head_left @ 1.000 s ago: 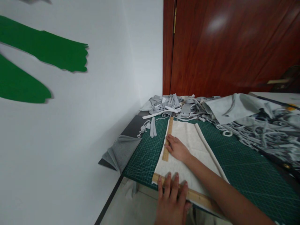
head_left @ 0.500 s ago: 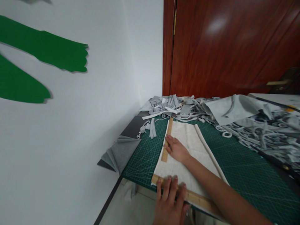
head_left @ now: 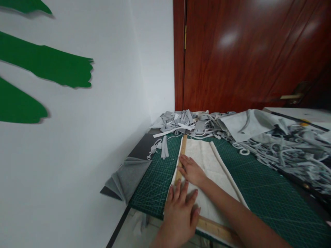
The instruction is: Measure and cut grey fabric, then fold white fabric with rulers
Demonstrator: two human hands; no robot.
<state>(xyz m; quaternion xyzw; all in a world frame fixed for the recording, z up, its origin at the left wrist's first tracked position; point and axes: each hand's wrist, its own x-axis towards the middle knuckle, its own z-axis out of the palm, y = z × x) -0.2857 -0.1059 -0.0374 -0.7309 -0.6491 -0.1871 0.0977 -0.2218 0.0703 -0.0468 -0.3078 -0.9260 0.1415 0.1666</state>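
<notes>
A cream cloth [head_left: 204, 155] lies flat on a green cutting mat [head_left: 152, 186], its right edge rolled or folded. Along its left edge runs a wooden ruler [head_left: 183, 146], and my right hand [head_left: 192, 171] rests on it with fingers stretched out. Nearer me, my left hand [head_left: 179, 213] is spread flat over the cloth's lower left corner, its fingertips close to the ruler's near end. A second wooden ruler [head_left: 214, 227] lies along the cloth's near edge, partly hidden by my left hand and right forearm.
Grey fabric scraps [head_left: 181, 120] are heaped at the back, with a larger tangled pile [head_left: 292, 148] on the right. A folded grey cloth [head_left: 129, 175] lies by the white wall at left. Beyond the mat stands a red-brown door [head_left: 232, 62].
My left hand has moved up from the near ruler onto the cloth's lower left corner. My right hand stays on the left ruler. The whole view has shifted slightly.
</notes>
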